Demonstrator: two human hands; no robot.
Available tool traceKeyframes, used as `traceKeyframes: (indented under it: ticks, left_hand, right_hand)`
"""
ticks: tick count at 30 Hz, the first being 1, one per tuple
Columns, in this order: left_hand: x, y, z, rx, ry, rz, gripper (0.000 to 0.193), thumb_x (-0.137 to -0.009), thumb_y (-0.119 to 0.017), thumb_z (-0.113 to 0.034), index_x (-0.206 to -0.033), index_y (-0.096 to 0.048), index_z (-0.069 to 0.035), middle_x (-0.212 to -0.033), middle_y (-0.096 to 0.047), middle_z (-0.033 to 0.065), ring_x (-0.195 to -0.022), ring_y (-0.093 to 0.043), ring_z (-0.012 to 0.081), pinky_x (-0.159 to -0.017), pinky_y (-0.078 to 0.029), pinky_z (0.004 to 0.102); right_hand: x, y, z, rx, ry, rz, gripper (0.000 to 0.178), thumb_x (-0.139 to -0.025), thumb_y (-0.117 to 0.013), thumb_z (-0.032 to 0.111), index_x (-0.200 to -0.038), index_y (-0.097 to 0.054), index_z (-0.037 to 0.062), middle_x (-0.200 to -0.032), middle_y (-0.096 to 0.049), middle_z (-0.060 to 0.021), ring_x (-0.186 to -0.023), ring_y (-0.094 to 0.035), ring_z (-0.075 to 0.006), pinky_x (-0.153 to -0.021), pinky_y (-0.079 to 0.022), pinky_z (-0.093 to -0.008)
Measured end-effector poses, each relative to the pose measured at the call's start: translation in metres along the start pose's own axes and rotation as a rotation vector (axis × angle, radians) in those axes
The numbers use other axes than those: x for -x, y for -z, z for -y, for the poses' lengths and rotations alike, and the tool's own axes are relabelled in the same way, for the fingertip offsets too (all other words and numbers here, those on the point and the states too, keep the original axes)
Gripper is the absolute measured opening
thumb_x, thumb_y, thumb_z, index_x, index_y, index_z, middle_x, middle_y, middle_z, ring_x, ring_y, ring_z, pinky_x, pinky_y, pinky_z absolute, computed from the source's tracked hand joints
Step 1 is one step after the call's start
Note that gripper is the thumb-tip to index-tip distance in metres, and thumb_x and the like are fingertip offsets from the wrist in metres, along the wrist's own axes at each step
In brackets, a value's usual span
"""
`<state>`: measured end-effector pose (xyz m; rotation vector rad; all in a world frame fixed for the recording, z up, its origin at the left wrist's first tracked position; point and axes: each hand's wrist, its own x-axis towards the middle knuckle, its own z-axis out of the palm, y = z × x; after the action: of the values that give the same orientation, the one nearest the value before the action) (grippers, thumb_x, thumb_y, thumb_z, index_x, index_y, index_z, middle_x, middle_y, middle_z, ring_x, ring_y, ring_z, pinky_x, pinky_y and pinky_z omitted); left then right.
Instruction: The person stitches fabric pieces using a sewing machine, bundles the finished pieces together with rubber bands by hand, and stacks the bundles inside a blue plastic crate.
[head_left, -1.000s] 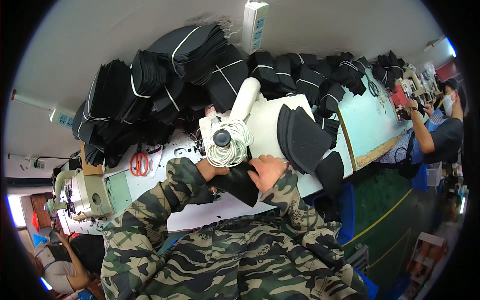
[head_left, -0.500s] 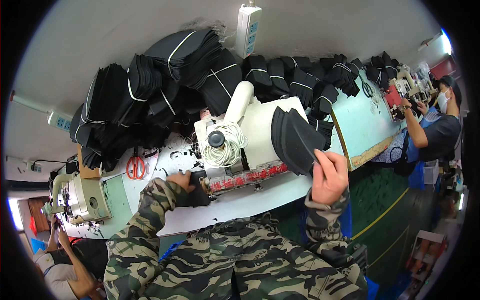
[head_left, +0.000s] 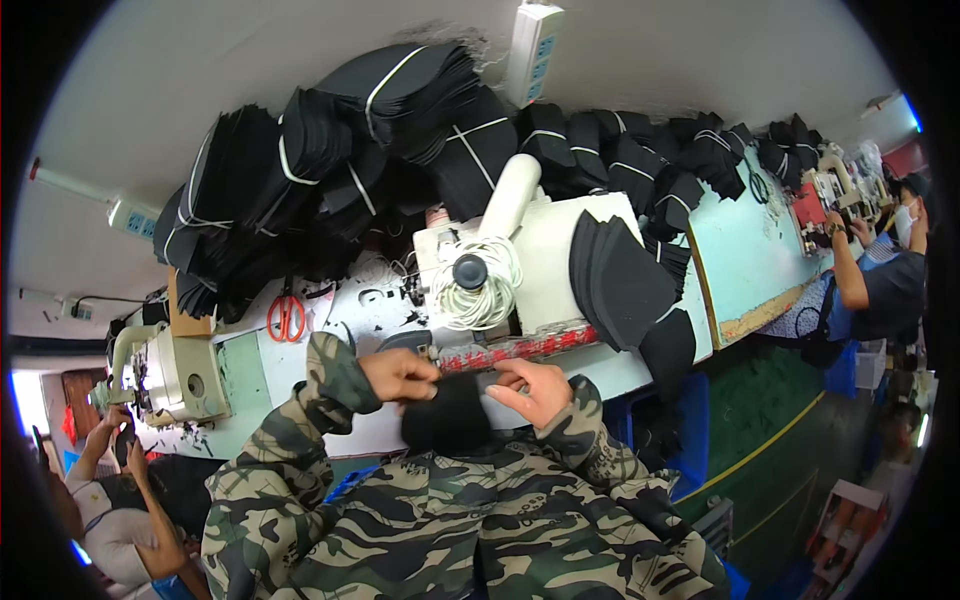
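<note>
In front of my body a dark fabric piece (head_left: 447, 415), blurred by motion, hangs between my hands below the sewing machine's front edge. My left hand (head_left: 398, 377) pinches its upper left edge, fingers closed. At its upper right edge my right hand (head_left: 535, 390) has thumb and bent fingers closed on the piece. The white sewing machine (head_left: 545, 235) stands just beyond, a coil of pale cord (head_left: 470, 295) on its arm. Fanned black curved pieces (head_left: 618, 285) lie on the right of the machine, and another black piece (head_left: 668, 355) droops over the table edge.
Bundles of black pieces tied with white bands (head_left: 400, 100) line the wall. Orange-handled scissors (head_left: 287, 315) lie on the left. A blue bin (head_left: 695, 440) stands below the table at right. Co-workers sit at machines on the far right (head_left: 880, 290) and left (head_left: 120, 520).
My right hand has moved left from the fanned stack to the middle. My left hand has lifted off the table, and both now hold a black piece close to my body.
</note>
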<state>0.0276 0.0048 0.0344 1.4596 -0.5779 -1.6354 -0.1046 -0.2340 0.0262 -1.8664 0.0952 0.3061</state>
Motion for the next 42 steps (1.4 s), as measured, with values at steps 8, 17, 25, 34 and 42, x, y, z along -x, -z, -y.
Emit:
traceKeyframes:
  ticks: [8, 17, 25, 34, 42]
  left_hand:
    - [-0.025, -0.006, 0.018, 0.048, -0.003, -0.242, 0.026, -0.090, -0.052, -0.020, -0.101, -0.061, 0.001, -0.072, -0.063, 0.0047, -0.054, -0.057, 0.0109, -0.053, -0.047, 0.0243]
    - [-0.051, 0.021, 0.034, 0.106, -0.047, -0.361, 0.025, -0.086, -0.059, -0.021, -0.087, -0.066, 0.003, -0.070, -0.061, -0.0019, -0.060, -0.051, 0.0050, -0.057, -0.042, 0.0234]
    - [-0.056, -0.004, -0.031, 0.041, -0.182, -0.527, 0.029, -0.081, -0.058, -0.003, -0.110, -0.056, -0.001, -0.093, -0.061, 0.0047, -0.086, -0.054, 0.0137, -0.081, -0.043, 0.0278]
    - [-0.050, 0.007, -0.037, 0.101, 0.154, -0.433, 0.014, -0.085, -0.053, -0.012, -0.097, -0.054, -0.004, -0.052, -0.048, 0.0044, -0.034, -0.043, 0.0119, -0.034, -0.037, 0.0275]
    - [-0.038, 0.044, 0.034, -0.663, 0.017, -0.936, 0.022, -0.087, -0.050, -0.025, -0.095, -0.058, -0.006, -0.059, -0.057, 0.0098, -0.052, -0.059, 0.0233, -0.047, -0.045, 0.0364]
  right_hand:
    - [-0.021, -0.034, -0.012, -0.023, -0.033, 0.038, 0.027, -0.084, -0.060, 0.025, -0.078, -0.062, -0.0011, -0.066, -0.058, -0.0186, -0.061, -0.059, -0.0280, -0.056, -0.044, -0.0371]
    - [-0.025, 0.011, 0.012, 0.211, 0.070, -0.194, 0.015, -0.079, -0.065, 0.015, -0.084, -0.065, 0.0013, -0.068, -0.065, -0.0106, -0.059, -0.064, -0.0190, -0.056, -0.049, -0.0283]
    - [-0.050, 0.032, 0.018, 0.802, 0.383, -0.244, 0.029, -0.067, -0.069, 0.022, -0.090, -0.061, 0.0069, -0.077, -0.059, -0.0077, -0.073, -0.055, -0.0298, -0.063, -0.043, -0.0406]
    - [-0.006, 0.026, 0.004, 0.486, 0.231, -0.331, 0.019, -0.072, -0.065, 0.010, -0.090, -0.061, 0.0036, -0.078, -0.060, -0.0119, -0.069, -0.060, -0.0301, -0.061, -0.047, -0.0360]
    - [0.032, 0.085, 0.047, 0.356, 0.198, -0.662, 0.018, -0.070, -0.065, 0.001, -0.089, -0.066, 0.0023, -0.077, -0.060, -0.0120, -0.068, -0.059, -0.0244, -0.062, -0.047, -0.0308]
